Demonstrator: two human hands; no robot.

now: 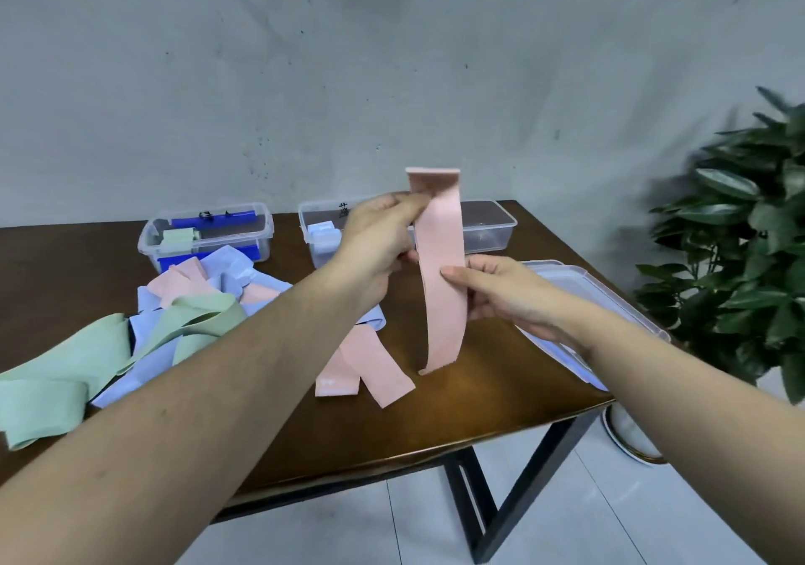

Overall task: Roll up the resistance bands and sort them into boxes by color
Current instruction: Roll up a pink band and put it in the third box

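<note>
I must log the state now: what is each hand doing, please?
Left hand: pinches the pink band near its top.
Right hand: grips the same pink band at its middle.

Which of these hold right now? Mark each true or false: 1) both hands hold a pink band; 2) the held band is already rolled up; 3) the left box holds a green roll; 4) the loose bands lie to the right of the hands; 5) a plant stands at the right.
1) True: the left hand pinches the pink band near its top and the right hand grips it lower down.
2) False: it hangs flat and unrolled.
3) True: the left box holds a green roll.
4) False: the loose bands lie to the left.
5) True: the plant is there.
</note>
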